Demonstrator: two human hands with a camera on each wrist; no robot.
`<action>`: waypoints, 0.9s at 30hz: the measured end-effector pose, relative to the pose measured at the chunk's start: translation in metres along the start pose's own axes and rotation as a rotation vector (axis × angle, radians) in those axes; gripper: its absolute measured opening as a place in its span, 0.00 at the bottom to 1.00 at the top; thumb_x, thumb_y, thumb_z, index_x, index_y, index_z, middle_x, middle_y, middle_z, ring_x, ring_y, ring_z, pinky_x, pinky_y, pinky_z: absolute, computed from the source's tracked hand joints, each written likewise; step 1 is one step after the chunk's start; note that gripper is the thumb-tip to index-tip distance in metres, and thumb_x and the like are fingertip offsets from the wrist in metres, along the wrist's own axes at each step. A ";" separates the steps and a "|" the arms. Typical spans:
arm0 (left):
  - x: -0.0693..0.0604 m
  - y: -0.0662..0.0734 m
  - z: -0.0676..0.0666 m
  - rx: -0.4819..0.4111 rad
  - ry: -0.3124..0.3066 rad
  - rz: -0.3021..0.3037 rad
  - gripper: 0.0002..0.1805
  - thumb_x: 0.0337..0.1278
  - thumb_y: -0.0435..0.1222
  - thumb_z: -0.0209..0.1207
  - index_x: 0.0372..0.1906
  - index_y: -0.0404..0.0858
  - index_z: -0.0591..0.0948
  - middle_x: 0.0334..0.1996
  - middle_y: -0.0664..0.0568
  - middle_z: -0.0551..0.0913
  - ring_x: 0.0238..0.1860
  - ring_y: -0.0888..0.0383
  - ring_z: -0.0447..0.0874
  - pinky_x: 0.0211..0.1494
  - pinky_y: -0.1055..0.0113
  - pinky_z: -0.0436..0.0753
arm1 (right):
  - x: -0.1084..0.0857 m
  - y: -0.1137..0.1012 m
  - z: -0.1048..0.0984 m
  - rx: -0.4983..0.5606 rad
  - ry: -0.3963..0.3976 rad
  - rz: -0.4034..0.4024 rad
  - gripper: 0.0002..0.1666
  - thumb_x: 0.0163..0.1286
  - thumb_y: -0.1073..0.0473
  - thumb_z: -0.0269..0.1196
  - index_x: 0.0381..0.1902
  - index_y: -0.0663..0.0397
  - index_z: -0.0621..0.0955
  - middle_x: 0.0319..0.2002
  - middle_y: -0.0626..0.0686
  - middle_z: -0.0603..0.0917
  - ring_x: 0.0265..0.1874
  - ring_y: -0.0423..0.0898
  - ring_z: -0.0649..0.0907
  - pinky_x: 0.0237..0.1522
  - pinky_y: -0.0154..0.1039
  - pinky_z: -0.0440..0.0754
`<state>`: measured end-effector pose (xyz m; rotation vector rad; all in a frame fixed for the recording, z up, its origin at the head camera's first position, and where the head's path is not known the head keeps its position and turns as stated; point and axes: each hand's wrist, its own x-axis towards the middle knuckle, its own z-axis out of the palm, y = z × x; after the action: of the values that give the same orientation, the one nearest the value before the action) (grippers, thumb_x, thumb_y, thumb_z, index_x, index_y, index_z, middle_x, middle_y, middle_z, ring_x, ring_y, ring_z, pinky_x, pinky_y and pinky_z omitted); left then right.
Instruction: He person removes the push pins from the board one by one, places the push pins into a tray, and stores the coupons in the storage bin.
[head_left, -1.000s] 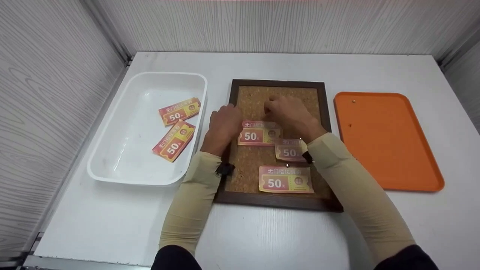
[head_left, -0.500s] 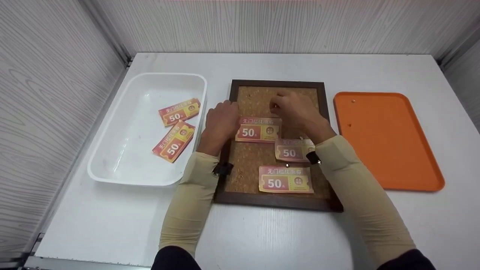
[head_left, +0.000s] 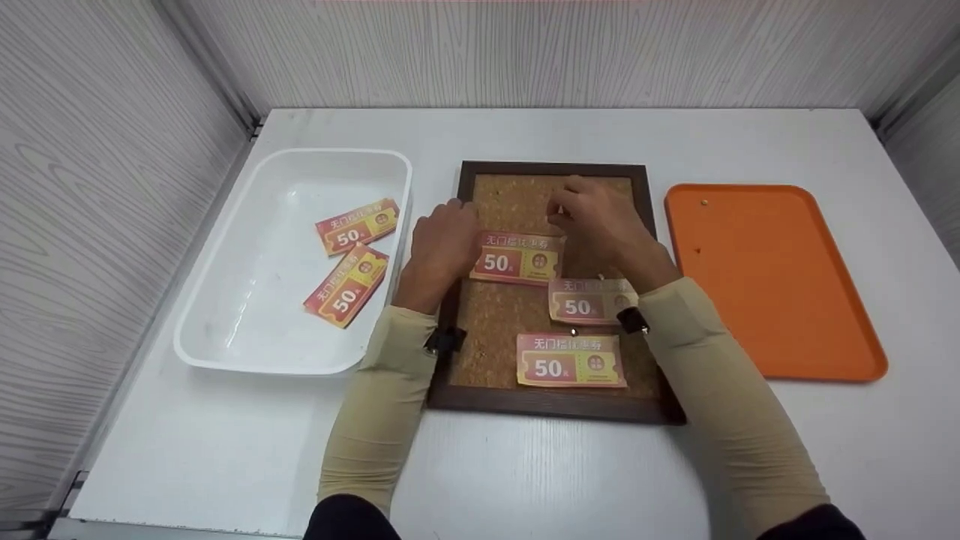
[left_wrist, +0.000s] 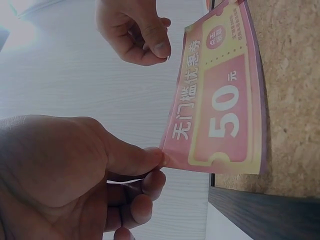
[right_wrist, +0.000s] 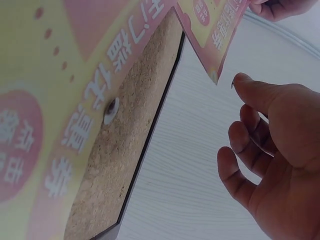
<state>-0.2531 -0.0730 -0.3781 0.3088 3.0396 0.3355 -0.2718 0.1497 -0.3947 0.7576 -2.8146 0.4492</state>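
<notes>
"Where's the 50-yuan coupon [head_left: 517, 257]?"

"Over the framed corkboard [head_left: 487, 322], the left hand [head_left: 441, 244] pinching its top-left corner. Its long axis runs rightward from that grip, toward the right hand [head_left: 600, 225]."

"Left is nearer, then?"

"Yes, touching. The right is just past the top-right corner, apart from it."

"And its grip?"

"The right wrist view shows a metal point by the thumb, probably a pinched thumbtack [right_wrist: 232, 85]; the head view gives barely a speck. The left wrist view shows the coupon's top edge raised, which the head view flattens."
</notes>
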 end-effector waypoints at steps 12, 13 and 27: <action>0.000 0.001 -0.004 0.002 0.020 -0.014 0.23 0.64 0.38 0.56 0.62 0.35 0.72 0.52 0.42 0.77 0.55 0.47 0.77 0.56 0.51 0.78 | -0.009 0.008 -0.004 0.039 0.051 0.048 0.09 0.68 0.55 0.63 0.41 0.53 0.83 0.41 0.53 0.80 0.40 0.50 0.80 0.45 0.47 0.82; 0.000 0.001 -0.004 0.003 0.023 -0.016 0.23 0.63 0.38 0.56 0.62 0.35 0.72 0.52 0.42 0.77 0.55 0.47 0.77 0.57 0.51 0.78 | -0.010 0.009 -0.004 0.042 0.058 0.043 0.09 0.68 0.55 0.63 0.41 0.54 0.83 0.41 0.54 0.80 0.40 0.50 0.80 0.45 0.47 0.82; 0.001 0.002 -0.006 -0.020 0.076 -0.037 0.25 0.60 0.40 0.59 0.60 0.35 0.72 0.50 0.44 0.77 0.52 0.49 0.77 0.55 0.53 0.79 | -0.025 0.020 -0.008 0.078 0.141 0.081 0.10 0.68 0.55 0.62 0.41 0.56 0.82 0.40 0.56 0.78 0.40 0.51 0.79 0.43 0.47 0.79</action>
<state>-0.2540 -0.0722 -0.3720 0.2436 3.1097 0.3831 -0.2596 0.1800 -0.3988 0.6027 -2.7168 0.6036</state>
